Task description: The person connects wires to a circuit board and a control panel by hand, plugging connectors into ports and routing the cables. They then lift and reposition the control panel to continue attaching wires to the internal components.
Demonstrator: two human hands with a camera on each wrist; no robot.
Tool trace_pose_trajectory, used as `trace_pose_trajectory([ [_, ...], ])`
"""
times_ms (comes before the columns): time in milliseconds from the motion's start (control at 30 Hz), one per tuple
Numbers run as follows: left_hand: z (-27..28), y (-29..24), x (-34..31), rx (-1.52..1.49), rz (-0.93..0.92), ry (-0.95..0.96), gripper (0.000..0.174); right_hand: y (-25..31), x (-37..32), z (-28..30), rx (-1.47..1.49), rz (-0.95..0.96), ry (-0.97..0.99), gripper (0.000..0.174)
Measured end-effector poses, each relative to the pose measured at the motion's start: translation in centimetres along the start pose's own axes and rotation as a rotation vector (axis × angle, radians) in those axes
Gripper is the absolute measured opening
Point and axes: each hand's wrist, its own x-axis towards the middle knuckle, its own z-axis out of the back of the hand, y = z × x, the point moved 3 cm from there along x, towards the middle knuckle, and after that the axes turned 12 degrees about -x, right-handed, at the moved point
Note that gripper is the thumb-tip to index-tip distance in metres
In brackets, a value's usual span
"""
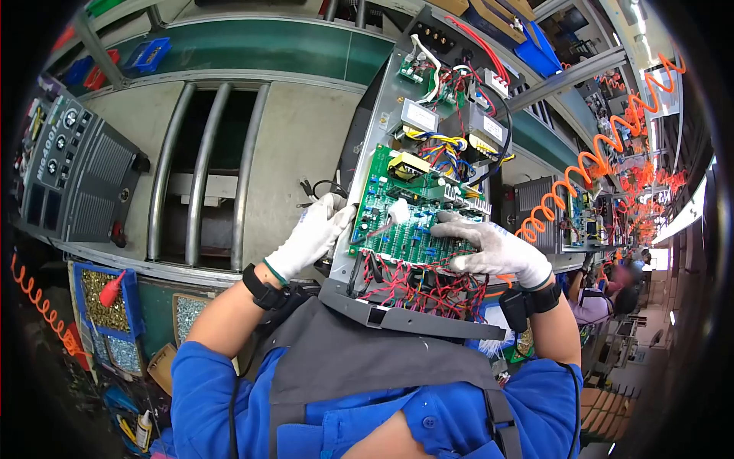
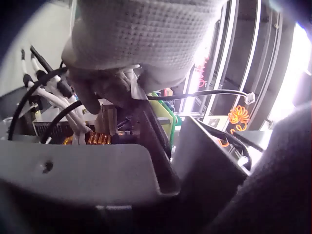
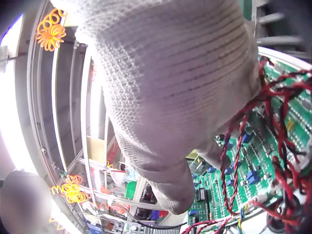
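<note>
An opened machine chassis (image 1: 369, 122) stands tilted in front of me, with a green circuit board (image 1: 405, 226) on it and a tangle of red wires (image 1: 420, 287) below. My gloved left hand (image 1: 315, 233) grips the chassis's left edge, fingers curled over it. In the left wrist view the left hand's fingertips (image 2: 92, 95) hook over the edge beside black cables (image 2: 195, 93) and the grey front panel (image 2: 78, 170). My gloved right hand (image 1: 495, 249) lies flat on the board's right part, fingers stretched left. The right wrist view shows the right hand (image 3: 170, 97) over the board (image 3: 253, 170) and red wires (image 3: 273, 126).
A closed dark welder (image 1: 73, 172) stands at the left on the roller bars (image 1: 202, 172). Blue bins of screws (image 1: 115, 306) hang at the bench's front left. An orange coiled hose (image 1: 589, 164) runs at the right, near more machines and a seated person (image 1: 604, 294).
</note>
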Motion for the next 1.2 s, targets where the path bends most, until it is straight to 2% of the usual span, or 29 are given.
trace_pose_trajectory([
  [33,0.4,-0.2,0.0,0.158,-0.051,-0.017,0.022,0.1,0.2,0.4,-0.032,0.017,-0.006,0.081],
  [67,1.1,0.2,-0.1,0.157,-0.059,-0.021,0.022,0.8,0.5,0.8,-0.041,0.021,-0.008,0.081],
  [133,2.5,0.7,-0.4,0.070,-0.246,-0.130,0.022,3.6,1.4,2.0,0.022,-0.002,-0.146,0.087],
  [167,2.1,-2.7,-2.2,0.104,-0.177,-0.131,0.027,6.1,2.0,2.7,0.092,0.002,-0.150,0.093],
  [200,2.2,-3.4,-2.7,0.110,-0.171,-0.126,0.027,7.9,2.8,3.0,0.041,0.053,-0.142,0.095],
  [267,2.0,-4.8,-3.4,0.292,-0.321,-0.009,0.031,12.0,4.6,2.9,0.023,0.104,-0.052,0.068],
  [333,1.2,-6.1,-3.9,0.314,-0.364,-0.022,0.037,12.6,6.5,1.2,0.197,0.269,-0.002,0.031],
  [367,0.9,-6.4,-4.1,0.226,-0.391,0.032,0.037,13.8,6.2,2.1,0.159,0.314,-0.140,0.008],
  [400,0.8,-6.7,-4.5,0.135,-0.416,0.086,0.038,14.3,6.2,3.3,0.100,0.519,-0.308,0.008],
  [433,0.6,-6.6,-5.1,-0.019,-0.341,0.155,0.039,15.4,5.1,4.9,0.289,0.395,-0.317,0.008],
  [467,-0.1,-8.1,-6.0,0.055,-0.346,0.213,0.037,16.6,3.8,6.6,0.475,0.264,-0.321,0.009],
  [500,-0.7,-9.9,-6.6,0.069,-0.412,0.234,0.037,17.3,3.2,7.5,0.656,0.388,-0.366,0.013],
  [533,-1.1,-11.0,-6.9,0.086,-0.478,0.257,0.037,18.1,2.9,7.7,0.534,0.304,-0.527,0.023],
  [567,-1.2,-11.1,-7.0,0.085,-0.479,0.259,0.037,18.2,3.0,7.1,0.626,0.325,-0.500,0.023],
  [600,-1.1,-10.9,-6.9,-0.191,-0.365,0.300,0.037,18.2,3.0,6.7,0.719,0.344,-0.474,0.022],
  [633,-1.2,-10.6,-6.9,-0.465,-0.240,0.337,0.036,19.0,2.4,7.0,0.662,0.243,-0.429,0.027],
  [667,-1.2,-10.7,-7.0,-0.469,-0.233,0.340,0.036,18.4,2.7,6.7,0.666,0.236,-0.430,0.027],
  [733,-0.9,-11.7,-7.1,-0.594,-0.304,0.356,0.033,17.7,2.9,6.3,0.145,0.595,-0.629,0.033],
  [767,-0.3,-13.2,-7.5,-0.425,-0.269,0.308,0.025,17.7,2.2,6.2,0.375,0.400,-0.499,0.041],
  [800,0.6,-13.9,-8.0,-0.173,-0.143,0.209,0.022,17.1,1.8,6.7,0.344,0.382,-0.474,0.047],
  [867,3.4,-13.2,-7.2,0.232,-0.302,0.389,0.023,14.2,3.0,5.6,0.230,0.251,-0.522,0.041],
  [900,4.6,-12.3,-6.9,0.355,-0.170,0.311,0.022,12.2,3.4,4.9,0.001,0.275,-0.527,0.038],
  [933,5.7,-11.4,-6.8,0.475,-0.041,0.225,0.021,11.1,3.4,4.0,-0.044,0.193,-0.412,0.033],
  [967,6.2,-10.5,-6.6,0.650,-0.264,0.310,0.022,9.9,3.5,3.0,-0.113,0.239,-0.361,0.032],
  [1000,6.2,-9.3,-6.2,0.646,-0.261,0.304,0.022,9.1,3.8,2.1,-0.183,0.287,-0.310,0.032],
  [1067,5.8,-8.4,-5.9,0.825,-0.474,0.229,0.018,8.8,4.5,0.9,-0.227,0.330,-0.290,0.033],
  [1200,4.5,-10.3,-4.7,0.760,-0.384,0.192,0.016,10.9,5.6,-0.2,-0.417,0.450,-0.296,0.040],
])
